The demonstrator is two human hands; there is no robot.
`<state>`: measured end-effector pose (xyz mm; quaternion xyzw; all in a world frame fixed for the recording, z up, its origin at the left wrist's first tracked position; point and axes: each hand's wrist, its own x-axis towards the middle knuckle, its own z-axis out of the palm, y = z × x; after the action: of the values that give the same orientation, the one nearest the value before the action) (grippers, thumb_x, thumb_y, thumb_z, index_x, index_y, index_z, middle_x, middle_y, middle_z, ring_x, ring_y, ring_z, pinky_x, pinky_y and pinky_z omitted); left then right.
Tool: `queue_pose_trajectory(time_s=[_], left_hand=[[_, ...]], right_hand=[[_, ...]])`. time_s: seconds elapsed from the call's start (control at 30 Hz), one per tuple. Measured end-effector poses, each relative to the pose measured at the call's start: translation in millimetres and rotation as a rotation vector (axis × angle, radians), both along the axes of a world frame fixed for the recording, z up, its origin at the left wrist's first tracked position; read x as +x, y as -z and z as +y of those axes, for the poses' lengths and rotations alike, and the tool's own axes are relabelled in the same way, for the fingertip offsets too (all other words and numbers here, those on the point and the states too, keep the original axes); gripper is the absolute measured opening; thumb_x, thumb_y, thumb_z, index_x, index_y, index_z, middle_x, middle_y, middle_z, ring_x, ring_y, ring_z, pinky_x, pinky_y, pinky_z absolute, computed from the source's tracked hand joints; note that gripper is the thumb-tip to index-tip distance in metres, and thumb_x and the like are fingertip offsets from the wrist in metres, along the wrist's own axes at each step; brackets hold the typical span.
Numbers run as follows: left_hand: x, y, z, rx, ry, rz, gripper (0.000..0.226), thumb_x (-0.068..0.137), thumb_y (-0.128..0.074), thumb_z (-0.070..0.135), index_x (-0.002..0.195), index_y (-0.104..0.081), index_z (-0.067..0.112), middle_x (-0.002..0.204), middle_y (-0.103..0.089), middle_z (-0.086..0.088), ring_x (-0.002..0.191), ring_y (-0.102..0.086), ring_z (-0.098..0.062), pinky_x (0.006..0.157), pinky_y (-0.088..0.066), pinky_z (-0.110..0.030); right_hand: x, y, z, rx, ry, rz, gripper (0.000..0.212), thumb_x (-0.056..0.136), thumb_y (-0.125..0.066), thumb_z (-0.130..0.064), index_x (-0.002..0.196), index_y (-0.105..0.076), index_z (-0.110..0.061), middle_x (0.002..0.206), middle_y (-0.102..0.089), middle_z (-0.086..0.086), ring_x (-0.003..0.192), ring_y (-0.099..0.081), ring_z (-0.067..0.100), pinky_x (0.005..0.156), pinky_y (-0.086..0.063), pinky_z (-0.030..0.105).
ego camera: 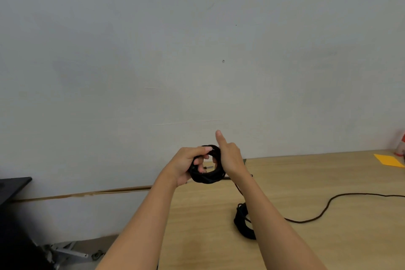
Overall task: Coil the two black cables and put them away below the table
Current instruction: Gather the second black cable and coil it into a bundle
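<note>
A black cable wound into a tight ring [207,176] is held up above the far left corner of the wooden table [285,182]. My left hand [188,162] grips the ring's left side, fingers through its hole. My right hand [229,158] closes on the ring's right side, with one finger sticking straight up. A metal plug tip shows inside the ring. A second black cable [242,221] lies on the table, part bundled under my right forearm, and its loose tail [328,201] snakes off to the right edge.
A yellow paper [388,160] and a red-and-white container [401,144] sit at the table's far right. A plain wall stands behind. Left of the table are a dark surface [13,186] and metal frame parts [68,252] on the floor.
</note>
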<state>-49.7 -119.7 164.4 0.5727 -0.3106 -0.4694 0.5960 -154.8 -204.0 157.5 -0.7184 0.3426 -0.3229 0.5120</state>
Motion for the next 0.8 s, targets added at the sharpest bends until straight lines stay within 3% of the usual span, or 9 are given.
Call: queue_pose_trajectory(time_s=[0.13,0.23,0.3,0.4,0.47,0.53,0.63,0.7,0.8], left_hand=[[-3.9,-1.7,-7.7,-0.104,-0.335,0.199,0.023,0.089,-0.06,0.016,0.067,-0.054,0.008,0.038,-0.036,0.005,0.03,-0.037,-0.009,0.04,-0.038,-0.018],[3.5,-11.6,-13.4,-0.2,-0.699,0.313,0.017,0.087,-0.061,0.009,0.071,-0.057,0.008,0.058,-0.046,-0.002,0.026,-0.042,-0.006,0.04,-0.041,-0.018],[12.3,-15.4,-14.3,-0.184,-0.895,0.224,0.021,0.087,-0.06,0.008,0.067,-0.054,0.009,0.062,-0.05,-0.002,0.026,-0.046,-0.004,0.047,-0.045,-0.023],[18.8,-11.4,-15.0,-0.118,-1.056,-0.102,0.027,0.085,-0.057,0.01,0.059,-0.05,0.01,0.057,-0.054,-0.001,0.028,-0.05,-0.004,0.046,-0.045,-0.025],[16.3,-2.8,-16.9,-0.11,-1.055,-0.346,0.027,0.087,-0.058,0.015,0.061,-0.055,0.008,0.056,-0.059,-0.004,0.035,-0.056,-0.007,0.051,-0.051,-0.029],[12.9,10.3,-17.8,-0.077,-0.954,-0.609,0.027,0.086,-0.061,0.021,0.063,-0.059,0.006,0.059,-0.064,-0.01,0.052,-0.063,-0.023,0.059,-0.054,-0.035],[8.3,22.0,-17.9,-0.024,-0.719,-0.854,0.036,0.082,-0.065,0.023,0.053,-0.052,0.006,0.049,-0.056,-0.007,0.051,-0.055,-0.027,0.048,-0.041,-0.031],[3.5,19.8,-16.3,-0.02,-0.602,-0.809,0.046,0.081,-0.069,0.024,0.044,-0.042,0.012,0.037,-0.044,0.003,0.038,-0.044,-0.015,0.041,-0.03,-0.022],[1.0,15.6,-13.0,-0.011,-0.422,-0.464,0.044,0.083,-0.067,0.036,0.05,-0.056,0.009,0.041,-0.057,-0.003,0.035,-0.054,-0.012,0.049,-0.043,-0.022]], right_hand=[[-7.0,9.6,-2.1,0.094,-0.083,-0.042,0.062,0.101,-0.031,-0.041,0.059,-0.06,-0.004,0.047,-0.053,0.003,0.044,-0.049,0.016,0.052,-0.042,0.027],[-16.1,23.8,-6.2,-0.017,-0.116,0.183,0.04,0.092,-0.046,-0.025,0.058,-0.06,-0.008,0.043,-0.044,0.001,0.044,-0.041,0.016,0.053,-0.035,0.027],[-22.7,30.9,-9.1,-0.136,-0.151,0.365,0.028,0.086,-0.052,-0.02,0.06,-0.056,-0.013,0.051,-0.045,0.0,0.053,-0.042,0.018,0.056,-0.032,0.028],[-25.0,30.7,-5.4,-0.401,-0.211,0.587,0.021,0.093,-0.047,-0.026,0.087,-0.065,-0.018,0.071,-0.06,0.0,0.068,-0.053,0.019,0.063,-0.04,0.031],[-21.1,21.2,1.6,-0.677,-0.217,0.644,0.025,0.093,-0.045,-0.027,0.1,-0.068,-0.019,0.084,-0.068,0.004,0.079,-0.059,0.023,0.069,-0.046,0.032],[-13.1,7.7,8.4,-0.887,-0.242,0.622,0.026,0.09,-0.047,-0.022,0.099,-0.071,-0.016,0.084,-0.07,0.009,0.079,-0.059,0.028,0.068,-0.047,0.033],[-2.6,-11.4,10.9,-0.967,-0.279,0.543,0.024,0.085,-0.052,-0.018,0.093,-0.074,-0.017,0.078,-0.071,0.009,0.07,-0.057,0.026,0.065,-0.046,0.032],[-0.7,-21.1,8.0,-0.87,-0.304,0.456,0.02,0.082,-0.058,-0.014,0.09,-0.077,-0.019,0.069,-0.069,0.003,0.058,-0.051,0.016,0.06,-0.043,0.028],[-2.6,-26.9,0.4,-0.576,-0.283,0.24,0.01,0.077,-0.072,-0.012,0.084,-0.078,-0.016,0.066,-0.069,0.0,0.05,-0.051,0.004,0.053,-0.037,0.012]])
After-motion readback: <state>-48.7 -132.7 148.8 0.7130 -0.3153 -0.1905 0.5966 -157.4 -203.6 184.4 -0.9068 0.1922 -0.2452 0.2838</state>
